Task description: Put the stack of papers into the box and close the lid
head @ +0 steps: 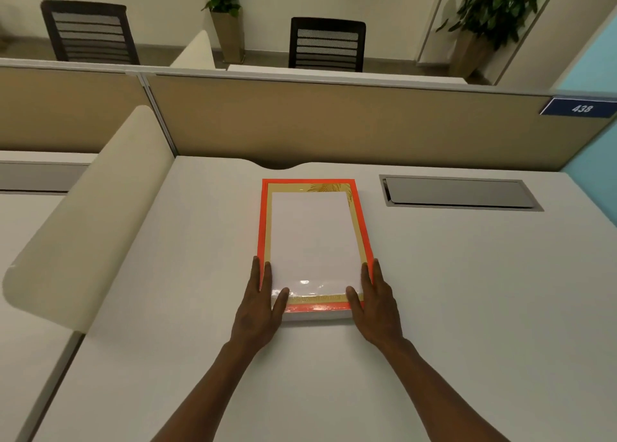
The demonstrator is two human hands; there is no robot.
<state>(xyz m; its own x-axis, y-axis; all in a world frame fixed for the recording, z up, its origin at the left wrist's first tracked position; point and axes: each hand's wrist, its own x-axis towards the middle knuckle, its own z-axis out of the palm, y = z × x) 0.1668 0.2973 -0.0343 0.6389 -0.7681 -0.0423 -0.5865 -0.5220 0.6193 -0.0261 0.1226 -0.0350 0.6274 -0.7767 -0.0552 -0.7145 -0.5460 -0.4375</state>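
Note:
A flat box (pixel 362 214) with an orange rim and a gold top lies shut on the white desk (pixel 450 291), straight ahead of me. A stack of white papers (pixel 310 238) rests on top of it, inside the gold border. My left hand (pixel 257 314) is at the near left corner, thumb on the paper, fingers along the stack's left edge over the orange rim. My right hand (pixel 375 308) mirrors it at the near right corner. Both hands pinch the near end of the stack.
A grey cable hatch (pixel 457 193) is set into the desk right of the box. A cream curved divider (pixel 93 214) rises on the left. A tan partition (pixel 334 124) with a "438" plate (pixel 581 108) closes the back edge.

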